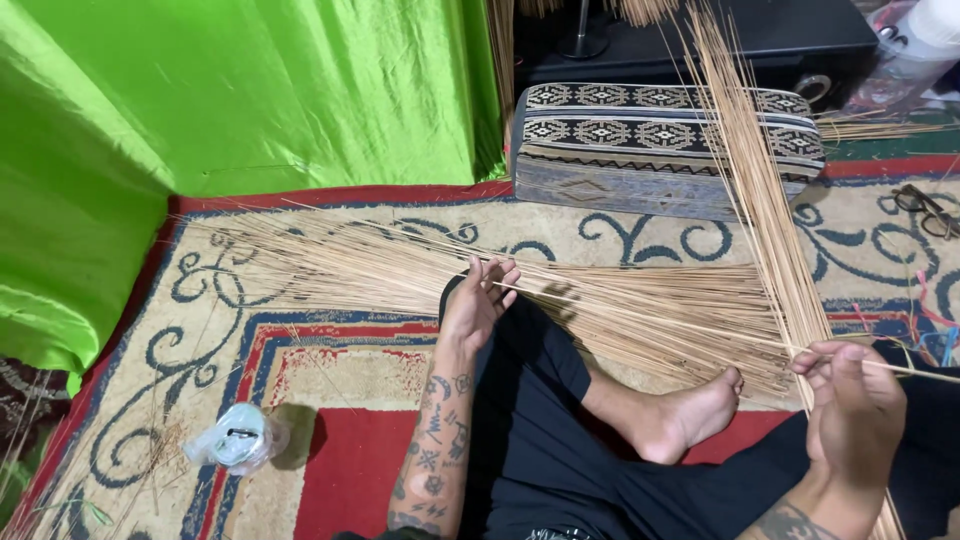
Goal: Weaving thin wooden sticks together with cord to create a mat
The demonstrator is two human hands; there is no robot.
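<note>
A big fan of thin tan sticks point(640, 305) lies across my lap and the patterned rug point(220, 330). My left hand point(478, 300) rests on the sticks near my knee, fingers curled around a few of them. My right hand point(855, 405) pinches a single long stick at its end, low on the right. Another bundle of the same sticks point(745, 150) slants up from my right hand toward the top of the view. My bare foot point(690, 415) lies between my hands.
A patterned cushion point(620, 150) stands at the back, black furniture behind it. Green cloth point(200, 110) hangs at the left. A crumpled clear plastic bag point(238, 438) lies on the rug at lower left. A pair of glasses point(925, 208) lies at the right edge.
</note>
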